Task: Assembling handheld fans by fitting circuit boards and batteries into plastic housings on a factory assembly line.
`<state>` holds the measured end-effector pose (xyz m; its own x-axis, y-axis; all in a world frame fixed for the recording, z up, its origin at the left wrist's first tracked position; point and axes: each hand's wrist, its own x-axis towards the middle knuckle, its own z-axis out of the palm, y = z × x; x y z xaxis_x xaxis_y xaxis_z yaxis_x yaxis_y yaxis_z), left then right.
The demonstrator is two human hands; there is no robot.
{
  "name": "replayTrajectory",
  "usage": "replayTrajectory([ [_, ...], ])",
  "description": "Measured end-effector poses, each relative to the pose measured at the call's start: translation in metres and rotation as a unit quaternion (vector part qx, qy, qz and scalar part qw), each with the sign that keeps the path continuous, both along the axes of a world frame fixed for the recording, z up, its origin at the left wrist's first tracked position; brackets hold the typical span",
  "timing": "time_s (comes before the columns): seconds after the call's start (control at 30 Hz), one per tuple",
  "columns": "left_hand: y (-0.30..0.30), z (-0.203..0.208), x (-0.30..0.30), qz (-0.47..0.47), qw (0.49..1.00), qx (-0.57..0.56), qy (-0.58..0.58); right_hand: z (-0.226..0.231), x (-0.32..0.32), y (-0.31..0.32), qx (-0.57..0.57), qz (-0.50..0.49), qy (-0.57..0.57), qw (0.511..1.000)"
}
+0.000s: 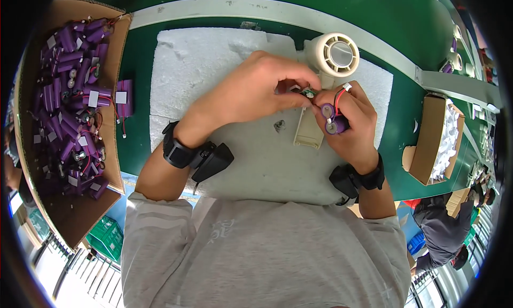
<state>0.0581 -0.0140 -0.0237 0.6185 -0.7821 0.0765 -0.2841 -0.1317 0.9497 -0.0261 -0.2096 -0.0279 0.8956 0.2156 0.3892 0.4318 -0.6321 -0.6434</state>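
Observation:
My right hand (pixel 357 121) is closed around a purple two-cell battery pack (pixel 336 124), its round ends facing up. Red and black wires (pixel 337 98) rise from the pack to a small white connector (pixel 347 86). My left hand (pixel 251 89) pinches at a small green circuit board (pixel 307 93), partly covered by the fingers. The two hands' fingertips meet there. Just beyond stands the round grilled head of a cream handheld fan (pixel 339 52). A long cream handle part (pixel 308 132) lies below my fingertips; whether it joins the fan is hidden by my hands.
Under my hands lies a white foam pad (pixel 181 62) on a green table. To the left, an open cardboard box (pixel 120 147) holds many purple battery packs, with another pack (pixel 124 98) beside it. At right sits a carton (pixel 427 142) of white pieces. Another person (pixel 446 230) is farther right.

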Motion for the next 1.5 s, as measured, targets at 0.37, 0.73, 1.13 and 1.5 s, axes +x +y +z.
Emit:
replayTrajectory([
  [0.37,0.006,-0.002,0.002,-0.043,0.998,-0.019,-0.049,0.004,-0.004,-0.003,0.000,0.030,0.026,0.999],
  [0.73,0.007,0.007,-0.001,0.015,1.000,0.007,-0.014,0.012,-0.012,-0.008,0.093,-0.029,0.042,0.994],
  [1.13,0.002,-0.003,-0.006,-0.005,0.989,-0.076,0.130,0.012,-0.010,-0.008,0.016,0.019,-0.003,1.000],
  [1.5,0.000,0.001,-0.007,0.029,0.995,-0.083,0.047,0.012,-0.012,-0.001,0.010,-0.058,0.012,0.998],
])
